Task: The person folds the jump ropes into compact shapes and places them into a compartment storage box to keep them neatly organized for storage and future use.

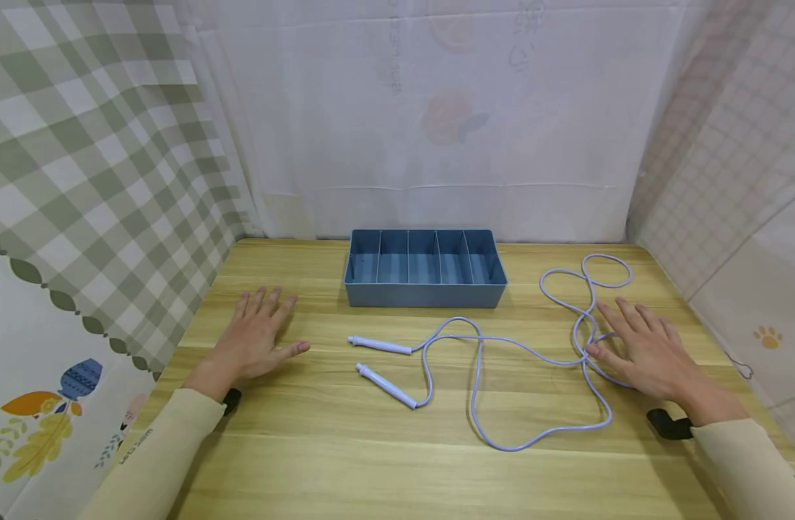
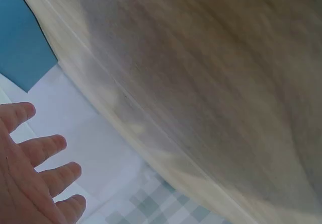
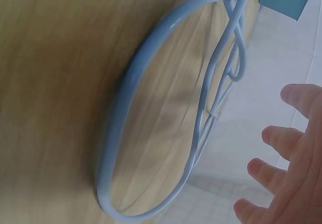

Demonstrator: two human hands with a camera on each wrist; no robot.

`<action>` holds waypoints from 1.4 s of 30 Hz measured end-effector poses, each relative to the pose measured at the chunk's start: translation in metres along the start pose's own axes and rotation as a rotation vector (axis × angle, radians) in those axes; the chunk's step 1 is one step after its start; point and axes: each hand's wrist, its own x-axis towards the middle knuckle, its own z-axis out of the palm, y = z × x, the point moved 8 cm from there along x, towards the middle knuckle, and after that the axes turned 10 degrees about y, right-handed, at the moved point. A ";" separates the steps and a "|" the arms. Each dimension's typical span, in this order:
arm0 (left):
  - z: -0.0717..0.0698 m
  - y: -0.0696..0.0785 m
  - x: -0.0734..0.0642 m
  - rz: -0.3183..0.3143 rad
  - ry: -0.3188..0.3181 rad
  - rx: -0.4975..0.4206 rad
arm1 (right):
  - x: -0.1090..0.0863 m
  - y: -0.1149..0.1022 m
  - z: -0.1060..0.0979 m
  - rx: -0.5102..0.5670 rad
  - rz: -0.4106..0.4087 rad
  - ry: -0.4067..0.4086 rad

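A light purple jump rope (image 1: 540,431) lies loosely looped over the table, its two handles (image 1: 385,386) side by side left of the rope. My left hand (image 1: 256,339) is spread with straight fingers at the left side and holds nothing. On the right, my right hand (image 1: 650,354) hovers over the tangled end of the rope, fingers spread, gripping nothing. In the right wrist view a loop of the rope (image 3: 118,113) fills the middle, apart from the fingers (image 3: 282,141). The left wrist view shows the left fingers (image 2: 50,148) extended over the table.
A blue-grey box (image 1: 426,295) with several compartments stands at the back middle of the wooden table (image 1: 293,448). White cloth (image 1: 371,144) hangs behind it. A green checked curtain (image 1: 98,130) borders the left, and patterned cloth (image 1: 748,217) the right.
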 end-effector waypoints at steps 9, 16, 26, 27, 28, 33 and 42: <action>0.001 0.006 0.002 0.029 0.007 -0.015 | 0.002 -0.007 0.000 0.002 -0.027 0.014; 0.003 0.014 0.004 0.054 0.015 -0.020 | 0.002 -0.012 -0.002 0.004 -0.053 0.035; 0.003 0.024 0.005 0.098 0.037 -0.052 | 0.001 -0.017 -0.003 0.011 -0.072 0.049; 0.003 0.025 0.005 0.102 0.037 -0.054 | 0.001 -0.018 -0.003 0.013 -0.074 0.051; 0.003 0.026 0.005 0.105 0.038 -0.055 | 0.001 -0.019 -0.003 0.016 -0.077 0.053; 0.003 0.030 0.007 0.126 0.046 -0.055 | 0.001 -0.024 -0.003 0.026 -0.085 0.055; 0.002 0.037 0.008 0.156 0.046 -0.058 | 0.002 -0.031 -0.003 0.031 -0.095 0.061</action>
